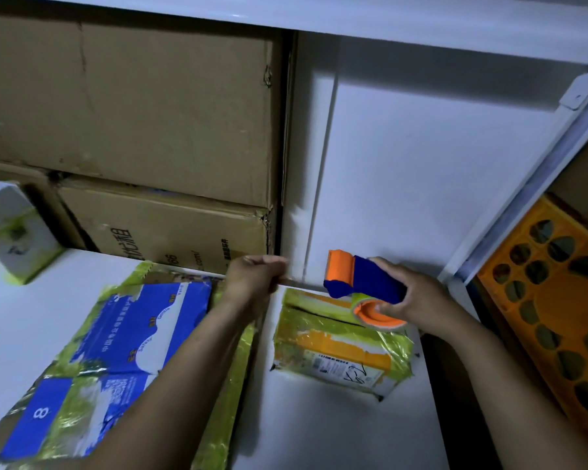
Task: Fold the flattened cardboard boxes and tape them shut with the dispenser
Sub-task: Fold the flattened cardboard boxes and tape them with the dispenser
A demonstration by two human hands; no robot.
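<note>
We see both forearms reaching forward over the white bench (319, 429), hands level with each other and held above it near the back wall. The left hand (252, 278) is turned knuckles-up, its fingers clenched, and it seems to pinch the free end of a pale tape strip (301, 283). The strip is blurred, so we cannot be sure of the grip. It runs right to the blue and orange tape dispenser (364, 283). The right hand (421, 301) grasps the dispenser's blue handle, fingers wrapped round it and thumb resting on the roll's orange core.

Just under the dispenser a small folded box (340, 347) sits on the bench, wrapped in yellow-green tape, with a barcode label and a black scribble. Under the left forearm lies a flattened box (116, 340) in blue and white. On it we read "8", "Safety" and "Gentle" upside down, beside Chinese characters.

Behind stand stacked brown cartons (150, 113); the lower one shows "66" and ".com/". An orange crate (550, 300) sits at the right.
</note>
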